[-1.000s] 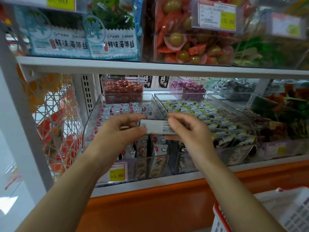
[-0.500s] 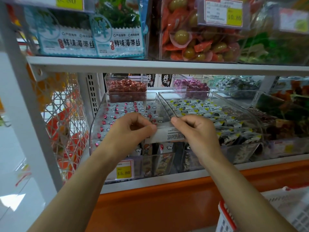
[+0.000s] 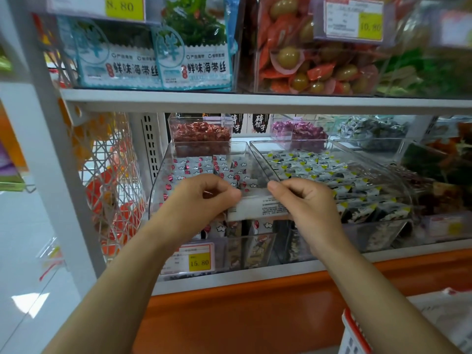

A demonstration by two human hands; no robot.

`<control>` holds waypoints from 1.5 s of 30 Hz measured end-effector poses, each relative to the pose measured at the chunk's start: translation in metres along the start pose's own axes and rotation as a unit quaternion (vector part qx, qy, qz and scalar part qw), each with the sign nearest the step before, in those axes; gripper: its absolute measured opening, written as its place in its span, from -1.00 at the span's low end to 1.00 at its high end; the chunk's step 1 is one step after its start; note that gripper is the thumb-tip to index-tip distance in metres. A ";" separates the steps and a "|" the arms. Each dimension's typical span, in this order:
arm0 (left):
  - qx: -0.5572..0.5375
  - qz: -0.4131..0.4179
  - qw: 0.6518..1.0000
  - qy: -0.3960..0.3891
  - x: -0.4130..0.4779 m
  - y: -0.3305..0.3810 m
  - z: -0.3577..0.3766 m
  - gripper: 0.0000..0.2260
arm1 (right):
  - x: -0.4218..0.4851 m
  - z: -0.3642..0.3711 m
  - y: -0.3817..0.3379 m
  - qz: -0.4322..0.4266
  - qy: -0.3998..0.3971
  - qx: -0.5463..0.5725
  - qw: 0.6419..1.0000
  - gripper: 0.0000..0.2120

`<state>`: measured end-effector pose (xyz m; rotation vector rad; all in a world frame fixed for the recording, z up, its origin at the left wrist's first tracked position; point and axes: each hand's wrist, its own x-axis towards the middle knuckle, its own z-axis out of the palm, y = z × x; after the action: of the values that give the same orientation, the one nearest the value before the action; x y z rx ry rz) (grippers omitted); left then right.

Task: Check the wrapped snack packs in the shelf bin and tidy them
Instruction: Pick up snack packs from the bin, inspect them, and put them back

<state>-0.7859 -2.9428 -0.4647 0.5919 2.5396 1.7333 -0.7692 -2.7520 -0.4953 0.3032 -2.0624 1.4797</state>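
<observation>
Left hand (image 3: 201,200) and right hand (image 3: 306,203) each pinch one end of the pack (image 3: 258,208), grips closed, above the bin (image 3: 159,185) front. It looks light, thin-wrapped and probably slippery, so the ends seem the surest hold.

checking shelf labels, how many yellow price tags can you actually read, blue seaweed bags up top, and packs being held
yellow price tags with readable numbers: 3
blue-and-white seaweed bags facing front: 2
white wrapped snack pack pinched by both hands: 1
total: 6
</observation>
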 end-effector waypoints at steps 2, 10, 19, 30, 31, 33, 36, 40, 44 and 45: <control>0.023 0.014 0.999 -0.028 -0.001 0.000 0.002 -0.91 | 0.001 0.000 0.000 0.015 0.005 0.002 1.000 -0.67; 0.053 0.056 0.997 0.022 0.003 -0.002 0.007 -0.87 | 0.006 -0.013 0.000 0.148 -0.079 0.126 0.978 -0.73; 0.062 0.076 0.987 0.128 0.028 -0.009 0.011 -0.70 | 0.015 -0.013 -0.004 0.097 0.080 0.067 0.990 -0.71; 0.508 0.032 0.846 -0.159 0.064 -0.040 0.028 -0.54 | 0.021 -0.011 0.004 0.154 0.138 0.087 0.975 -0.71; 0.513 0.032 0.842 -0.161 0.064 -0.041 0.028 -0.54 | 0.021 -0.011 0.004 0.153 0.136 0.085 0.975 -0.72; 0.511 0.042 0.845 -0.154 0.062 -0.040 0.028 -0.57 | 0.020 -0.011 0.004 0.150 0.134 0.076 0.977 -0.73; 0.493 0.050 0.857 -0.142 0.053 -0.033 0.022 -0.69 | 0.020 -0.011 0.003 0.133 0.133 0.042 0.981 -0.72; 0.491 0.060 0.858 -0.138 0.037 -0.027 0.012 -0.68 | 0.028 -0.005 -0.002 0.053 0.106 -0.058 0.991 -0.74; 0.444 0.090 0.886 -0.099 0.024 -0.029 0.010 -0.64 | 0.050 0.019 -0.008 -0.045 0.011 -0.209 0.977 -0.73; 0.440 0.096 0.888 -0.090 0.022 -0.030 0.010 -0.64 | 0.056 0.026 -0.009 -0.059 -0.026 -0.241 0.968 -0.73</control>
<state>-0.8129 -2.9365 -0.4915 0.9732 3.0857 0.3852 -0.8183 -2.7706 -0.4622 0.2646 -2.3203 0.8696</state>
